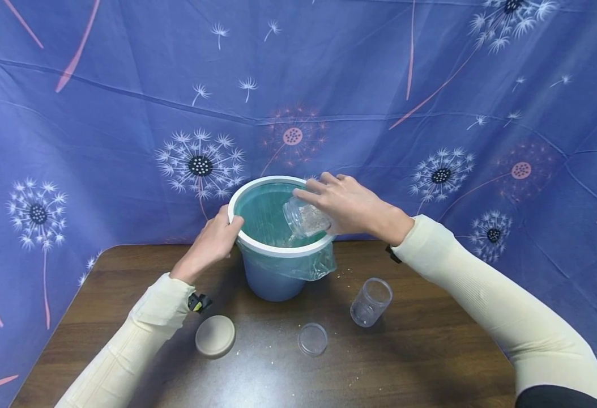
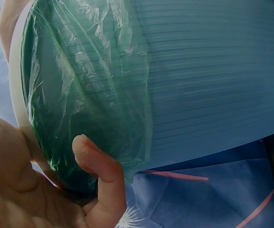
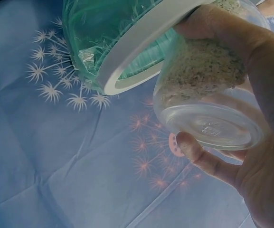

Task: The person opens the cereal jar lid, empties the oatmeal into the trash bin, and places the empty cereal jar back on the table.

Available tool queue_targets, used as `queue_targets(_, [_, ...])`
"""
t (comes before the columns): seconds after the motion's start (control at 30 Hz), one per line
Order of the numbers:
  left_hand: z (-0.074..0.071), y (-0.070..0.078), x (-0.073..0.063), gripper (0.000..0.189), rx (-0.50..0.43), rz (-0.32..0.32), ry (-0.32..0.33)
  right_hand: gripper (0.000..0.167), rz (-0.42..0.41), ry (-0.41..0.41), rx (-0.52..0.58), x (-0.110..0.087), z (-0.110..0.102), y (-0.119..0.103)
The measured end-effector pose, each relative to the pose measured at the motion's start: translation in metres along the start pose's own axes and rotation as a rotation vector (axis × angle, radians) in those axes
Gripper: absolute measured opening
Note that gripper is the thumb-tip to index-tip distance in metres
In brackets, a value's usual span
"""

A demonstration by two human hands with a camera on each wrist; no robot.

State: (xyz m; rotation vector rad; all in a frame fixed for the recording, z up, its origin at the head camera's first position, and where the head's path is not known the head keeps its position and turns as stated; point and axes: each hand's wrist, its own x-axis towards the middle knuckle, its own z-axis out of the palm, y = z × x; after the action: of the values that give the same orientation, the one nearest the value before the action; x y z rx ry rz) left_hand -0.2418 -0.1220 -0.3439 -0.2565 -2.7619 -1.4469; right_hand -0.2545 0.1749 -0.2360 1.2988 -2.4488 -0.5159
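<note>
A blue trash bin (image 1: 273, 280) with a white rim (image 1: 263, 248) stands on the table, lined with a translucent green bag (image 1: 319, 264). My left hand (image 1: 213, 241) grips the rim on its left side, thumb over the top. Above the bin's opening, my right hand (image 1: 354, 205) holds a clear jar (image 1: 302, 220) tipped on its side, mouth toward the bin's inside. Pale, flaky grains (image 3: 198, 71) lie within the jar, seen through its wall in the right wrist view. The left wrist view shows the bag's edge folded down outside the bin.
A second clear jar (image 1: 371, 304) stands uncapped right of the bin. In front lie a beige round lid (image 1: 215, 336) and a clear round lid (image 1: 312, 339). Small crumbs dot the brown table (image 1: 421, 340). A blue dandelion-print cloth (image 1: 125, 141) hangs behind.
</note>
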Motion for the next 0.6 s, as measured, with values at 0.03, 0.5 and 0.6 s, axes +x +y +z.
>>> queue_targets(0.03, [0.0,0.0,0.0002,0.06,0.0,0.001,0.0,0.108,0.005,0.001,0.007,-0.0005,-0.0001,0.0003])
queue_targets(0.5, [-0.0006,0.0001,-0.0011,0.06,-0.004,-0.01,-0.002,0.103,0.06,0.023,0.03,-0.0034,0.0026,0.0052])
queue_targets(0.6, [-0.0006,0.0001,-0.0011,0.06,-0.005,-0.007,-0.004,0.102,0.093,0.016,0.049,-0.0043,0.0041,0.0064])
